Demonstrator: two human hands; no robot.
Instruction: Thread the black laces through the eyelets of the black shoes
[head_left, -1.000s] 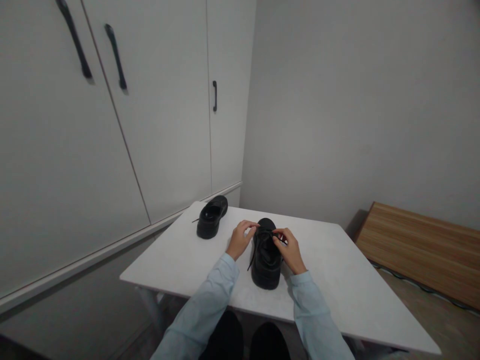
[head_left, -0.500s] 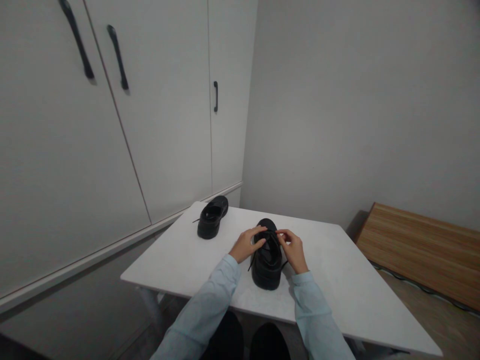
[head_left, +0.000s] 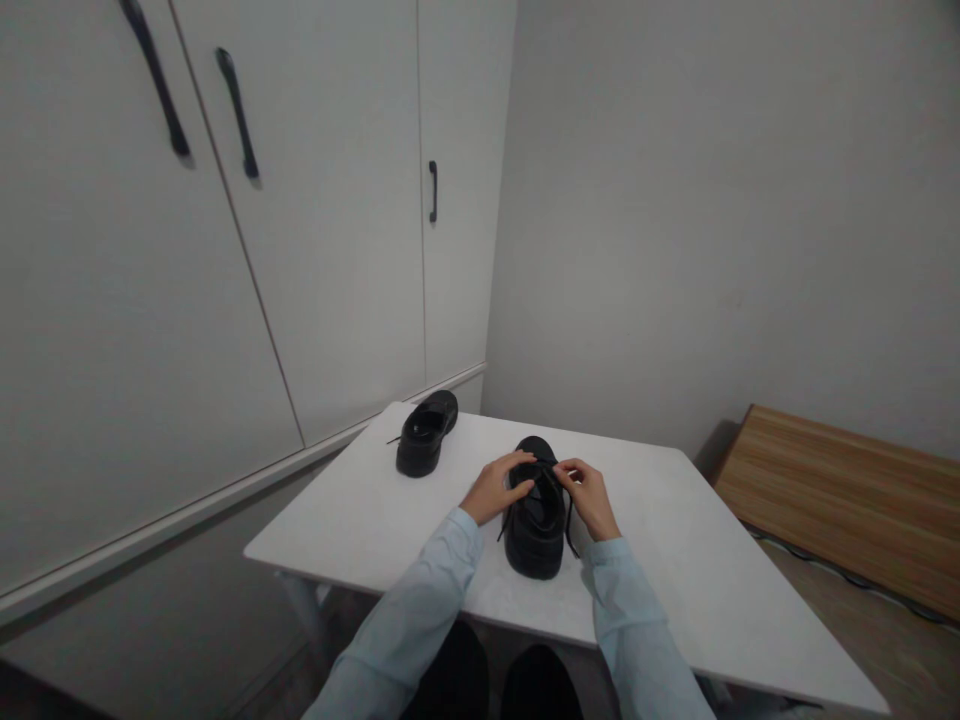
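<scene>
A black lace-up shoe (head_left: 534,555) stands near the front edge of the white table, its toe pointing away from me. My left hand (head_left: 496,485) holds its left side near the lacing, thumb at the opening and fingers further forward. On the other side, my right hand (head_left: 589,494) pinches a black shoelace (head_left: 571,530) between thumb and fingertips, with the lace's length hanging down beside the shoe. Another lace end dangles on the left side. My fingers partly cover the lacing.
A second black shoe (head_left: 424,440) sits at the table's back left, a lace sticking out leftward. The white table (head_left: 675,580) adjoins white cabinets (head_left: 352,250) with dark handles. A wooden board (head_left: 847,490) is at the right, by the grey wall.
My right hand has shifted slightly right and down, and the lace now hangs in a longer, more visible strand below it. My left hand stays almost where it was.
</scene>
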